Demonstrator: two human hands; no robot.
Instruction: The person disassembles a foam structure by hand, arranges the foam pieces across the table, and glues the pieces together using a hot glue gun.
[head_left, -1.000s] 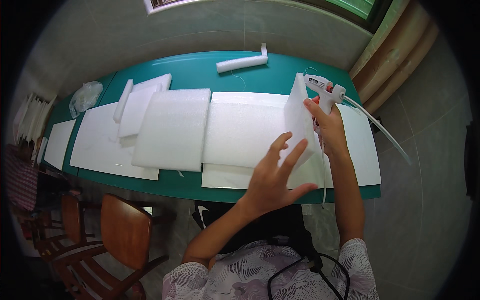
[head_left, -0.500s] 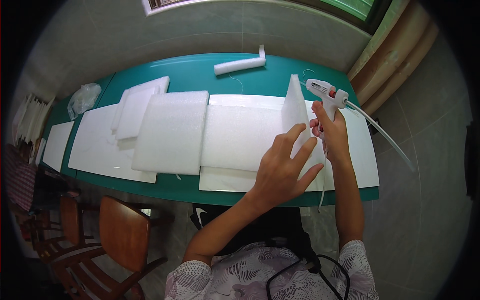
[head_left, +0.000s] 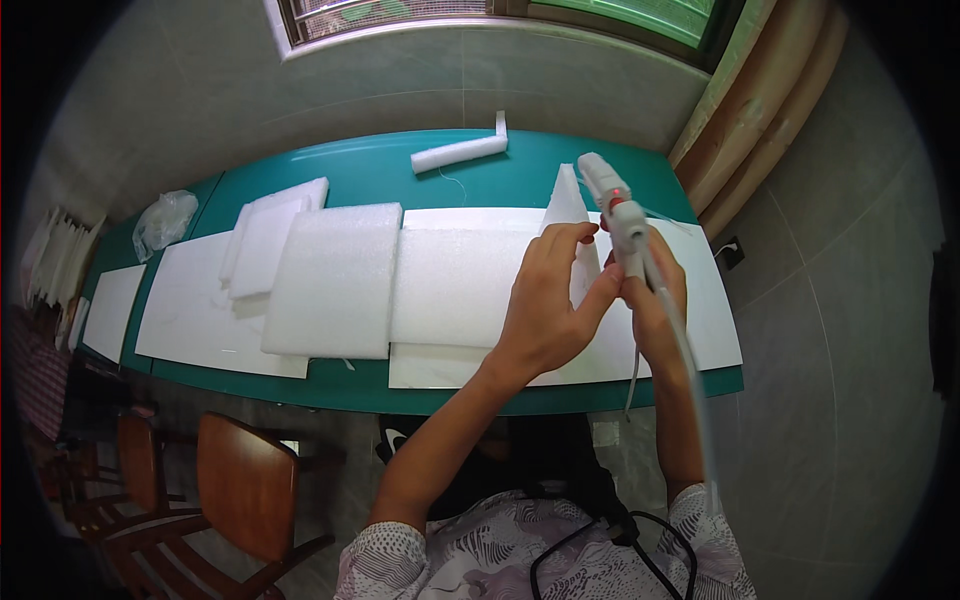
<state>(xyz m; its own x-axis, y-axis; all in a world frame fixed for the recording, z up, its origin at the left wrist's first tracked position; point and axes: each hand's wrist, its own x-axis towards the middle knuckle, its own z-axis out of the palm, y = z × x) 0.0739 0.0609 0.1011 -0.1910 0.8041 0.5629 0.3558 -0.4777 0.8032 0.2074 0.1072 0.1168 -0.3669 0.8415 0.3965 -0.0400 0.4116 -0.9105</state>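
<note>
My right hand (head_left: 660, 305) grips a white glue gun (head_left: 606, 185) by its handle. A long translucent glue stick (head_left: 690, 370) trails from its rear toward me, and its cord hangs below. Beside the gun stands an upright white foam panel (head_left: 562, 195), on a flat foam sheet (head_left: 455, 285) lying over a glossy white board (head_left: 700, 300). My left hand (head_left: 545, 310) is in front of the panel, its fingers bent and apart from the thumb. The thumb tip lies close to the gun's handle and right hand; contact is unclear. My left hand partly hides the panel.
A thick foam block (head_left: 335, 285) and thinner foam sheets (head_left: 270, 235) lie to the left on the green table (head_left: 330, 165). An L-shaped foam piece (head_left: 460, 153) lies at the back, a clear plastic bag (head_left: 166, 222) far left. Wooden chairs (head_left: 245, 480) stand at the front left.
The glue gun has swung so its rear and glue stick point toward me. My left hand has risen closer to it, its fingers more bent. The whole view has shifted slightly.
</note>
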